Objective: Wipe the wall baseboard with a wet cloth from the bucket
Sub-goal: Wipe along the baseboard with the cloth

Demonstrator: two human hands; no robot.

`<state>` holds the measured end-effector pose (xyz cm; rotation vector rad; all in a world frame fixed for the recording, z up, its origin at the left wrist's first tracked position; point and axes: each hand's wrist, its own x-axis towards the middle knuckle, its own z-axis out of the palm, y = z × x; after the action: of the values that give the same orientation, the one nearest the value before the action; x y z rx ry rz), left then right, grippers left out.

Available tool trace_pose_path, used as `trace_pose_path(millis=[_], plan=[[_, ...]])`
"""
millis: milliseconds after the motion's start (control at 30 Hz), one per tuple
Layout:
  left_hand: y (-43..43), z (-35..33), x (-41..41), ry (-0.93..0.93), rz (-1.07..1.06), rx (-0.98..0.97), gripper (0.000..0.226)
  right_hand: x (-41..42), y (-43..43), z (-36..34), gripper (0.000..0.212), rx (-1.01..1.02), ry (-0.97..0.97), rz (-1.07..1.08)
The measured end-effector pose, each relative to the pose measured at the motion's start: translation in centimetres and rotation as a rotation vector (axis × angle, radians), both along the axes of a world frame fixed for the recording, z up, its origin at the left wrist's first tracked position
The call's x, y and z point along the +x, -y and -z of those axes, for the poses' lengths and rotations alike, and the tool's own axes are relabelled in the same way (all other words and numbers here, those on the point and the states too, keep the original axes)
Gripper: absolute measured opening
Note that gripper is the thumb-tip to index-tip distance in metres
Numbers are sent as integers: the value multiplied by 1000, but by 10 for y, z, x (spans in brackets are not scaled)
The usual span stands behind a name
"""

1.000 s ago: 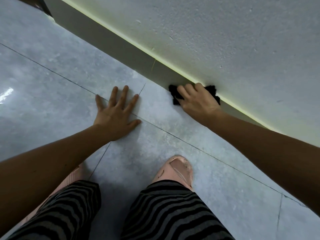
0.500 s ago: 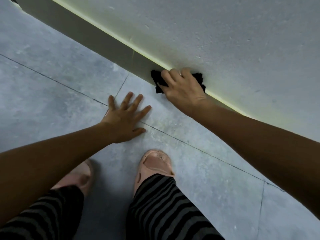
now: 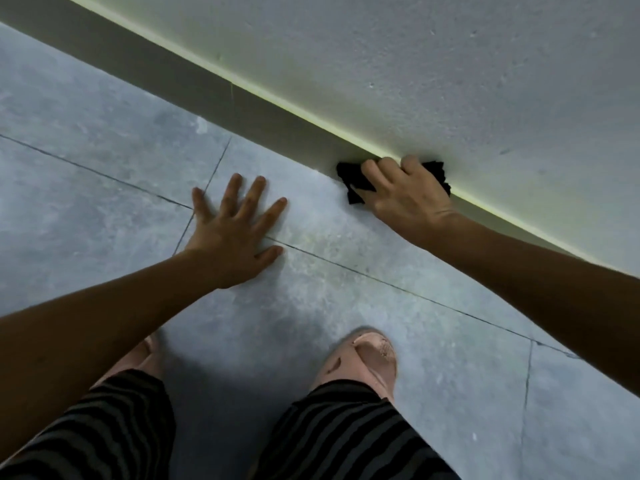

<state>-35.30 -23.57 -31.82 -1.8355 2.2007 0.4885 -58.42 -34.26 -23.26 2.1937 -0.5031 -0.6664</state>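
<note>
**Black cloth pressed to grey baseboard as person crouches on tiled floor**

A person's right hand (image 3: 408,199) presses a black cloth (image 3: 355,181) against the dark grey baseboard (image 3: 194,88) where it meets the floor, seen from a head-worn camera looking down. The fingers (image 3: 372,169) curl over the crumpled cloth and hold it against the strip; dark edges of the fabric stick out to the left of the hand and behind it to the right, the lower corner touching the floor tile. Whether the cloth is wet cannot be told.

The left hand (image 3: 235,237) lies flat on the grey tiled floor (image 3: 86,181), palm down, fingers spread wide and holding nothing. It rests across a grout line, well apart from the cloth and to its left.

The baseboard runs diagonally from upper left to lower right, with a pale yellow-green line along its top edge beneath the rough white wall (image 3: 433,71).

In the foreground, dark striped trouser legs (image 3: 346,431) fill the lower edge. A pink shoe (image 3: 363,362) points toward the wall on the right; the other shoe (image 3: 138,355) is mostly hidden behind the left forearm.
</note>
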Motion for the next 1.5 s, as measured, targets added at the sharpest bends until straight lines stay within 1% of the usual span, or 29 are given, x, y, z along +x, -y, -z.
trace_pose_path(millis=[100, 167, 200, 300, 400, 500, 533, 633, 667, 700, 767, 867, 933, 1000, 1033, 1133, 1167, 1233, 1267, 1300, 1367, 1400, 1433, 1500], plan=[[-2, 0, -9, -31, -49, -34, 76, 21, 5, 3, 46, -74, 127, -56], [-3, 0, -18, -40, -11, -63, 76, 37, 6, 6, 45, -38, 169, -65], [-2, -1, -21, -46, 24, -77, 75, 43, 6, 7, 46, -19, 170, -60], [3, -1, -32, -50, 120, -106, 75, 46, 1, 9, 63, 14, 142, -6], [7, 0, -42, -49, 167, -105, 73, 27, -4, 13, 55, 45, 75, 7], [9, 1, -48, -64, 178, -70, 72, -7, -9, 11, 65, 40, 18, 35], [9, 2, -48, -63, 176, -62, 71, -21, -9, 11, 62, 42, -11, 37], [9, 2, -49, -53, 178, -49, 71, -50, -8, 4, 37, 68, -72, 16], [9, 1, -49, -58, 177, -43, 71, -56, -7, 0, 32, 65, -70, -3], [9, 1, -50, -56, 176, -39, 71, -59, -6, -5, 32, 60, -58, -24], [10, 1, -52, -44, 182, -43, 72, -53, -5, -10, 42, 16, 19, -72], [6, 5, -58, -45, 146, -76, 73, -27, -1, -4, 54, -14, 167, -68], [4, 4, -65, -31, 130, -72, 74, -6, 0, 1, 59, -8, 206, -63], [4, 4, -72, -30, 100, -72, 74, 4, 1, 10, 62, 8, 152, -34], [4, 4, -73, -27, 95, -74, 73, 4, 1, 14, 61, 14, 108, -36], [5, 4, -73, -13, 115, -62, 73, -12, -7, 21, 41, 93, 18, 5], [5, 4, -72, -16, 114, -62, 73, -24, -9, 25, 40, 105, -5, 40], [7, 4, -70, -15, 115, -59, 74, -49, -14, 28, 50, 69, -43, 89], [9, 3, -71, -10, 123, -55, 75, -64, -16, 27, 52, 43, -51, 109], [10, 2, -72, -6, 130, -49, 75, -79, -17, 26, 47, 34, -60, 127], [11, 1, -72, 2, 138, -43, 76, -109, -19, 22, 30, 19, -89, 118], [12, 1, -72, 11, 145, -43, 76, -119, -20, 18, 27, -2, -95, 98], [11, 1, -72, 19, 149, -45, 76, -124, -20, 13, 30, -18, -86, 74], [8, 3, -74, 17, 130, -66, 76, -124, -19, 7, 41, -47, -35, 38]])
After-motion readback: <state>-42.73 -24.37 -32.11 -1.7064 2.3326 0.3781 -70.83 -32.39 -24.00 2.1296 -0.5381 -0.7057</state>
